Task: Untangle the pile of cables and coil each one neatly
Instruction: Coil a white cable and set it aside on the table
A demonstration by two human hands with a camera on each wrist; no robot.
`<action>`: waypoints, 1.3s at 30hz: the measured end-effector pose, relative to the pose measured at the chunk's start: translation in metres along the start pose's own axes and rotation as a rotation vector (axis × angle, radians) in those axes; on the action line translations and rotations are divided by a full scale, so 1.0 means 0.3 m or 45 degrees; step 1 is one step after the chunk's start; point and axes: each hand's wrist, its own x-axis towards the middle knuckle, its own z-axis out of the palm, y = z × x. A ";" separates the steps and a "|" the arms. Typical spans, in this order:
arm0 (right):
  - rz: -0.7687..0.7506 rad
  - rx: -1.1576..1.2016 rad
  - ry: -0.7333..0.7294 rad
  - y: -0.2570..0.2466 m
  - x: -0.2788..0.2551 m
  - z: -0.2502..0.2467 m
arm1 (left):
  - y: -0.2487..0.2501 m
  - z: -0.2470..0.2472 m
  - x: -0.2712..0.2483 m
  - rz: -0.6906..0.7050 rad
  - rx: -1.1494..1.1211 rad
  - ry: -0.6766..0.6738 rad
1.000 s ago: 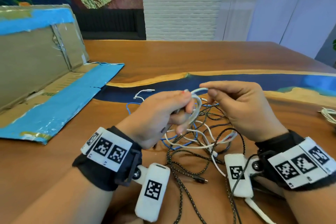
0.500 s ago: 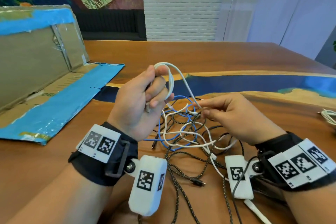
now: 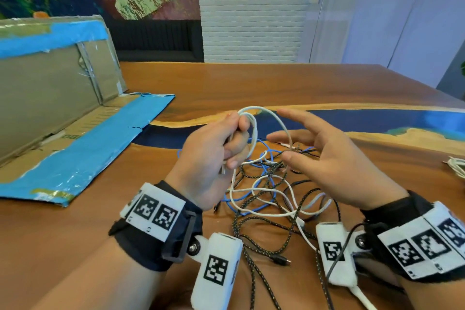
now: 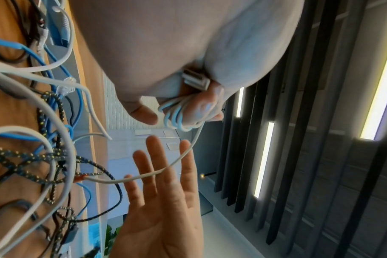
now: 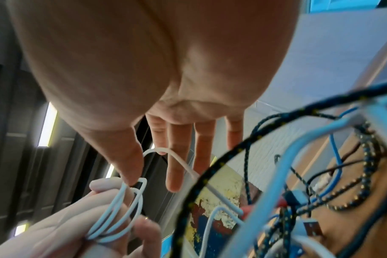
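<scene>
My left hand (image 3: 234, 143) is raised above the pile and grips a small bundle of white cable loops (image 3: 253, 131). The cable's silver USB plug (image 4: 196, 81) sticks out under the palm. A free strand of this white cable arcs from the loops down into the tangled pile (image 3: 271, 191) of white, blue and black braided cables on the table. My right hand (image 3: 302, 143) hovers open just right of that strand, fingers (image 5: 176, 162) spread and holding nothing. In the left wrist view the strand crosses in front of the right hand (image 4: 161, 192).
A flattened cardboard box with blue tape (image 3: 63, 121) lies and leans at the left. Another white cable (image 3: 456, 166) sits at the table's right edge. The wooden table (image 3: 251, 83) has a blue resin stripe behind the pile. A black braided plug end (image 3: 279, 259) lies near me.
My right hand has let go of the white strand it pinched and spread its fingers. My left hand, raised earlier with the loops, has stayed up, slightly lower.
</scene>
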 end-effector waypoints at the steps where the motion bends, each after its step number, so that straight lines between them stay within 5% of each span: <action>1: -0.020 0.055 -0.013 -0.004 0.000 0.011 | 0.000 0.004 -0.002 -0.009 -0.034 -0.009; 5: -0.038 0.393 0.341 -0.005 0.006 0.056 | 0.024 0.008 -0.011 -0.015 -0.264 0.005; 7: -0.055 0.294 0.442 -0.004 0.007 0.052 | 0.036 0.011 -0.015 0.023 -0.334 0.029; 13: -0.024 -0.288 -0.160 -0.037 -0.002 0.063 | 0.007 0.023 -0.003 0.063 -0.251 0.077; 17: -0.109 -0.274 -0.049 -0.055 -0.022 0.048 | -0.035 0.025 0.007 0.048 0.427 0.101; 21: -0.179 -0.134 -0.022 -0.071 -0.030 0.025 | -0.059 0.037 -0.015 -0.113 0.966 -0.117; 27: -0.184 -0.029 -0.038 -0.085 -0.038 0.022 | -0.028 0.066 -0.040 -0.244 0.908 -0.283; 39: 0.054 -0.160 -0.269 -0.041 -0.016 -0.002 | -0.041 0.031 -0.020 -0.314 0.957 -0.146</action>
